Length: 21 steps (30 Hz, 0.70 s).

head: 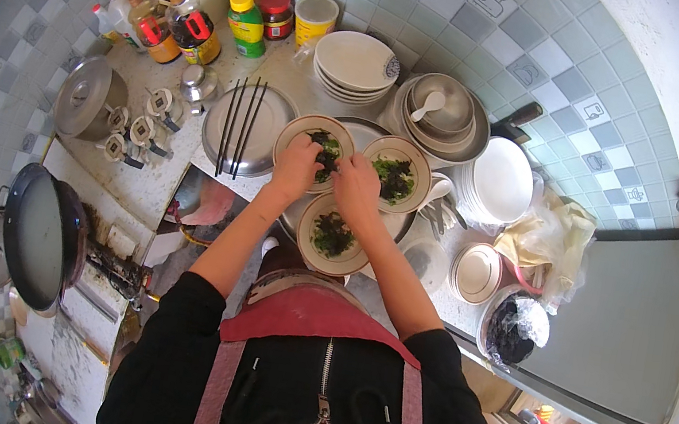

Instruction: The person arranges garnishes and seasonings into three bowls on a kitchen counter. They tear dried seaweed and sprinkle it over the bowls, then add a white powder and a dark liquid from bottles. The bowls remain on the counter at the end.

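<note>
Three brown-rimmed bowls stand on a round metal tray (406,224), each with chopped greens and dark flakes that look like dried seaweed. Over the upper left bowl (289,129) is my left hand (299,161), its fingers bent down at the dark flakes. My right hand (356,182) meets it at that bowl's right edge, and a small dark piece shows between the fingertips of both. The upper right bowl (424,159) is beside my right hand. Nearest my body is the lower bowl (307,244), partly under my right forearm.
Black chopsticks (241,128) lie across a metal lid (210,136) at left. Behind are stacked oval plates (355,59), metal bowls (445,105) and sauce bottles (191,29). To the right are white plates (503,182), small dishes (477,272) and a plastic-wrapped tub of dark stuff (508,328). A wok (36,235) stands far left.
</note>
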### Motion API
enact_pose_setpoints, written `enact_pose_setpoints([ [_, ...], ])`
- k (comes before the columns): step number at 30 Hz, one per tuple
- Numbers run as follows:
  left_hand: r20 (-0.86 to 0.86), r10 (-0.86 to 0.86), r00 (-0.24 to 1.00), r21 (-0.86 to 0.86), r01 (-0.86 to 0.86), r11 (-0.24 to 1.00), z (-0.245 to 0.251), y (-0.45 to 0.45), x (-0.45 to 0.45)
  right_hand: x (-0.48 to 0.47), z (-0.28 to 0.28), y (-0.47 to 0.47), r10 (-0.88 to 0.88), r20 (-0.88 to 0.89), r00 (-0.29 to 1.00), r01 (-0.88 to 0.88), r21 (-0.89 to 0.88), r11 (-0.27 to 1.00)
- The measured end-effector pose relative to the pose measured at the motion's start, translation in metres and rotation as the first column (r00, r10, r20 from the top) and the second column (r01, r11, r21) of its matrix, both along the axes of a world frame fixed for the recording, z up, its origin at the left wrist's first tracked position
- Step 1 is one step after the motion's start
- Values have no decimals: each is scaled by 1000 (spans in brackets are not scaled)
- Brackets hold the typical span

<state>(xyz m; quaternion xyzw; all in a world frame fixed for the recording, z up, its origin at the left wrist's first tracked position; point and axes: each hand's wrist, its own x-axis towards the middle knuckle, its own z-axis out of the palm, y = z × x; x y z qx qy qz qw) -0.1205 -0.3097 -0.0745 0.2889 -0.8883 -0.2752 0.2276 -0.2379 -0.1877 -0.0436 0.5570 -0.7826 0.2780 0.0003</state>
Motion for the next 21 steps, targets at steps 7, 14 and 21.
enact_pose_setpoints([
  [7, 3, 76, 997, 146, -76, 986, 9, -5, 21, -25, -17, -28, 68, -237, 969, -1, 272, 962],
  [14, -81, 101, 992, 73, -96, 993, 13, -10, 36, -24, 3, -27, -82, 450, 889, 51, 80, 996],
  [21, -269, 155, 951, 675, 71, 734, 28, -4, 10, -7, 31, -26, 116, 501, 858, -99, -60, 993],
])
